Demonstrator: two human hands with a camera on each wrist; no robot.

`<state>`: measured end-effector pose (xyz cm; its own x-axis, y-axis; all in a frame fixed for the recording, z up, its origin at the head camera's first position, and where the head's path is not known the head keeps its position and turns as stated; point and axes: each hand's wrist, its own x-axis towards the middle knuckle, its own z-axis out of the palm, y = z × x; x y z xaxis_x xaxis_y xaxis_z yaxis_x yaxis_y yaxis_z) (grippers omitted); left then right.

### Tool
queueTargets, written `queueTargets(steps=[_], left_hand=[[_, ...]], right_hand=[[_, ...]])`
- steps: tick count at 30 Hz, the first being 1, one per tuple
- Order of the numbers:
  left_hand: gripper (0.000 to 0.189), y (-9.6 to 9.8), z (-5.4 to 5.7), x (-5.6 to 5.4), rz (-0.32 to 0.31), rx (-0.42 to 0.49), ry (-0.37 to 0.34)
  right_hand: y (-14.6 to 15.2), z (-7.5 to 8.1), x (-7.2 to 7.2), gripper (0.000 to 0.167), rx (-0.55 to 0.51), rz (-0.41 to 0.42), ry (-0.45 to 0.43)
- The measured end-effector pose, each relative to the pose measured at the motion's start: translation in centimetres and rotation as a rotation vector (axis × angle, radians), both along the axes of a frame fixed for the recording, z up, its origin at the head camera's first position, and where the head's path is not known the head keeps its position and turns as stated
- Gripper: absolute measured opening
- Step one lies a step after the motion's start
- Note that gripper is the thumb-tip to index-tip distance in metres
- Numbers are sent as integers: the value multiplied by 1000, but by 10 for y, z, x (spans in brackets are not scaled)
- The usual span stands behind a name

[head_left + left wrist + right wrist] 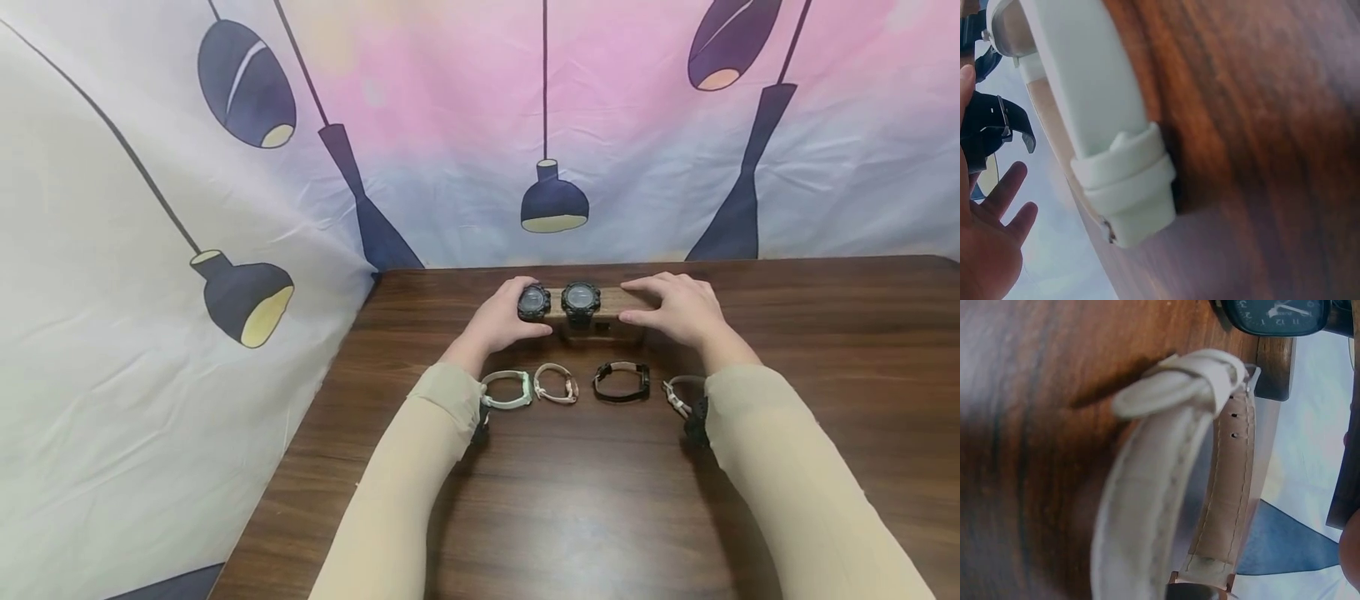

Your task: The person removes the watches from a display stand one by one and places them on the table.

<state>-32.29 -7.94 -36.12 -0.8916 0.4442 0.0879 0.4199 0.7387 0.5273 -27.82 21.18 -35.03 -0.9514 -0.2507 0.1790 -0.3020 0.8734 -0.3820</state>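
Head view: the stand [611, 302] runs long from side to side near the surface's [585, 500] back edge; the left hand [497, 318] grips its left end, the right hand [681, 308] its right.

A wrinkled fabric backdrop [457, 108], pink, blue and whitish, printed with dark pendant lamps [555, 202], hangs behind and left of the brown wood-grained surface [585, 533], which reflects soft light.

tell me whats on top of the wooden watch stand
Two black round-faced watches sit side by side on the wooden watch stand; the left hand curls round the left one. The wood under both watches is covered.
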Motion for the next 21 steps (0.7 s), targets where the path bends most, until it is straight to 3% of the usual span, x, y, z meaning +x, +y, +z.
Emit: queueTargets(steps=[6,16,21], left_hand=[[83,-3,-1,-3,-17,15,26],[85,-14,-6,-3,-34,207,-122],[80,-14,-9,-3,-34,255,-136]], right_hand=[[1,-1,0,64,0,0,12],[2,-3,0,61,-4,2,21],[2,-4,-1,63,3,-4,19]])
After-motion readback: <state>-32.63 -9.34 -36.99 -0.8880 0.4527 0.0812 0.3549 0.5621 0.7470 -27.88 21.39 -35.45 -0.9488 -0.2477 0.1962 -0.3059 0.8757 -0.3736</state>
